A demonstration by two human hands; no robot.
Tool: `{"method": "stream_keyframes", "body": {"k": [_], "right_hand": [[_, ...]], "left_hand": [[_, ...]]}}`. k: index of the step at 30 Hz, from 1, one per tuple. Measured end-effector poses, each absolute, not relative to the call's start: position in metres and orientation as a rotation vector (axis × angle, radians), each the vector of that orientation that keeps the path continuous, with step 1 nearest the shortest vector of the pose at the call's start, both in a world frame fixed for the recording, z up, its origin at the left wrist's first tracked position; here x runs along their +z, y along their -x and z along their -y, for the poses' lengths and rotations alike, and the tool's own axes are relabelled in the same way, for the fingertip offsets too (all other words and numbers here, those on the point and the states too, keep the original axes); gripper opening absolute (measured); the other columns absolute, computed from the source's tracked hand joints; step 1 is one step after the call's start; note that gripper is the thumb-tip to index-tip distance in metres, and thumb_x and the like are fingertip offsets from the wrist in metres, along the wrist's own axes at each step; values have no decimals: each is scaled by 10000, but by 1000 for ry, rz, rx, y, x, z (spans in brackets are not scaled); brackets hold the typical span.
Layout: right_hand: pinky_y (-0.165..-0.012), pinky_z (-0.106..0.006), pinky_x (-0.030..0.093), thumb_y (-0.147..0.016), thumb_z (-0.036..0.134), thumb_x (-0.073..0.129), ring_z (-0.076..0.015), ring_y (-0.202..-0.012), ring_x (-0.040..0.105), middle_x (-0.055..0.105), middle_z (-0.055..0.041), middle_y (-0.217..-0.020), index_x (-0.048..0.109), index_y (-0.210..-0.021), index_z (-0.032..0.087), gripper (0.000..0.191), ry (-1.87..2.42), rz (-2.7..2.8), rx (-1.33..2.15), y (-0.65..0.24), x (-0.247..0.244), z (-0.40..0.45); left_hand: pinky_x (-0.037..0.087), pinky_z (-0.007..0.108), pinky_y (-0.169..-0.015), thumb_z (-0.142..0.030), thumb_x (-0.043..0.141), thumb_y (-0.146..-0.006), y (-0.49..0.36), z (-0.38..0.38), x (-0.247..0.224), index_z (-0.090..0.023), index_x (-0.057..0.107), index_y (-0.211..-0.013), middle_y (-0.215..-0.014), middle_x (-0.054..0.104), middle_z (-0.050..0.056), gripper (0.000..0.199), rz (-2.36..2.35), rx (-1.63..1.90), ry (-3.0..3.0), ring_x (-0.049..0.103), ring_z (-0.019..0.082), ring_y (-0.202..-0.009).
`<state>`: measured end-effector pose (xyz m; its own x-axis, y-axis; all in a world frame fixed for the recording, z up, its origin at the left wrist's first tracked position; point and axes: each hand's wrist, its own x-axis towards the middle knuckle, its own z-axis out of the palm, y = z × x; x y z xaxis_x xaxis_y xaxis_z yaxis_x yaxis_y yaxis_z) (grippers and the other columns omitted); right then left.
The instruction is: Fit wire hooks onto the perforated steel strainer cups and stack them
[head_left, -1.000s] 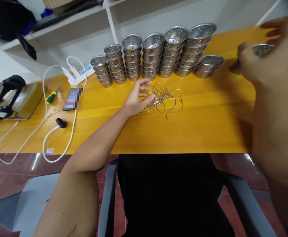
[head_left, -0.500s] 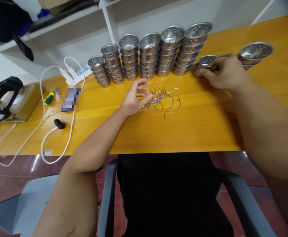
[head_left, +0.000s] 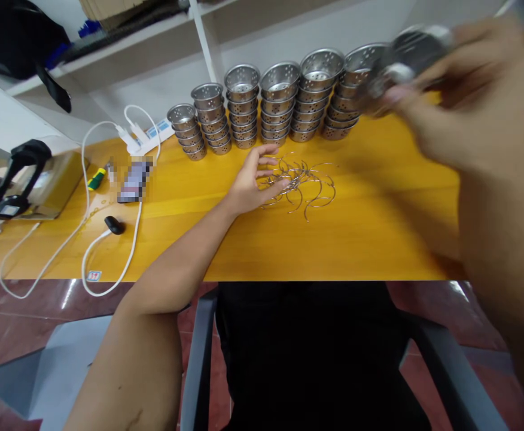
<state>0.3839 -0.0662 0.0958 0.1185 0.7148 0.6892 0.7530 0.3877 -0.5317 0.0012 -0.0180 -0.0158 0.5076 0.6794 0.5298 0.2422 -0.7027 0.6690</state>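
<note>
Right hand [head_left: 472, 111]: fingers narrowed and clamped on a metal cup [head_left: 417, 48], held up off the desk [head_left: 343, 251]. My feed smears it; can't tell whether it is one cup or two nested. Just left of these fingers, the cup blocks my view of part of the end stack [head_left: 345, 96]. The right forearm hides a stretch of desk below the fingers.

Left hand [head_left: 250, 182]: fingers loosely parted, curled a little, no grip that I can see. Thumb over the left edge of a loose tangle of curved wires [head_left: 300, 176]; touching or just above, I can't tell. Wires spread out to the right of the thumb, some strays well apart from the clump.

Directly beyond the left fingers, five more stacks [head_left: 280, 108] of perforated cups line up with the end stack, close side by side, open mouths up. A wall of metal between those fingers and the shelf [head_left: 203, 39].

Farther out, left of the left fingers: phone [head_left: 134, 181], power strip [head_left: 152, 140], a green-and-yellow handle [head_left: 97, 179], a small black object [head_left: 114, 225]. White cables [head_left: 134, 257] loop around there and hang past the desk edge. Outermost on that side, a box [head_left: 67, 185] with a black headset-like item [head_left: 8, 206] against it.
</note>
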Motion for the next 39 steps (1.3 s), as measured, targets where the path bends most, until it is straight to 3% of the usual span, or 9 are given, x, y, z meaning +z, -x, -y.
{"method": "stream_keyframes", "body": {"k": [2, 5, 9, 14, 22, 26, 31, 35, 39], "right_hand": [[-1356, -667, 635, -1046, 620, 1080, -455, -1528, 784, 835, -193, -1546, 876, -1038, 283, 394, 1028, 1886, 86, -341, 99, 79], [-1280, -783, 655, -1063, 712, 1014, -492, -1406, 799, 837, -181, -1475, 896, -1035, 291, 437, 793, 2017, 339, -283, 91, 89], [-1250, -766, 689, -1050, 687, 1035, -465, -1392, 802, 833, -121, -1411, 918, -990, 315, 395, 780, 1967, 475, -239, 72, 86], [-1281, -774, 682, -1039, 717, 1032, -450, -1426, 805, 859, -77, -1485, 930, -979, 356, 380, 762, 1904, 500, -238, 57, 77], [-1417, -869, 555, -1037, 791, 998, -497, -1611, 692, 850, -65, -1597, 958, -1275, 471, 401, 858, 1828, 379, -268, 51, 63], [-1401, -828, 587, -1073, 720, 974, -477, -1594, 696, 798, -55, -1684, 956, -1209, 444, 308, 782, 1875, 373, -267, 49, 62], [-1322, -795, 661, -1073, 696, 971, -466, -1488, 775, 826, -145, -1559, 948, -1082, 321, 375, 735, 1900, 375, -259, 48, 67], [-1347, -781, 645, -1029, 755, 1008, -475, -1482, 787, 854, -112, -1528, 953, -1167, 362, 420, 764, 1924, 461, -254, 43, 68], [-1329, -750, 660, -1029, 768, 1008, -475, -1492, 783, 846, -110, -1542, 954, -1311, 384, 480, 807, 1924, 476, -252, 40, 67]], "left_hand": [[778, 560, -1239, -609, 1003, -1096, -4, 24, -11, -433, 348, -1923, -1932, 511, 176, 1069, -764, 1138, -2276, 726, 383, -1660], [714, 656, -1353, -688, 998, -1102, -7, 25, -9, -413, 247, -1962, -1901, 520, 178, 1175, -744, 1175, -2337, 681, 433, -1748], [659, 691, -1407, -769, 990, -1088, -3, 9, -18, -337, 314, -1907, -1691, 702, 159, 1146, -752, 1235, -2281, 781, 427, -1616], [654, 696, -1396, -824, 1010, -1039, 3, -2, -25, -306, 433, -1826, -1609, 758, 152, 1105, -767, 1214, -2209, 806, 421, -1556], [697, 613, -1342, -869, 994, -1038, 8, 4, -10, -392, 364, -1900, -1650, 735, 130, 1169, -759, 1111, -2202, 818, 370, -1547], [659, 668, -1395, -833, 1027, -1012, 13, -2, -12, -344, 469, -1834, -1668, 735, 150, 1107, -781, 1131, -2286, 777, 419, -1594], [613, 684, -1449, -703, 1010, -1060, 6, 1, -7, -356, 321, -1923, -1766, 658, 170, 1157, -757, 1168, -2377, 715, 439, -1705], [642, 703, -1425, -684, 1022, -1048, 3, 10, 5, -334, 411, -1889, -1688, 696, 149, 1096, -695, 1152, -2388, 755, 456, -1663], [660, 693, -1417, -810, 1037, -1012, 7, 10, 4, -345, 427, -1894, -1685, 692, 140, 1169, -680, 1088, -2336, 768, 440, -1645]]}}
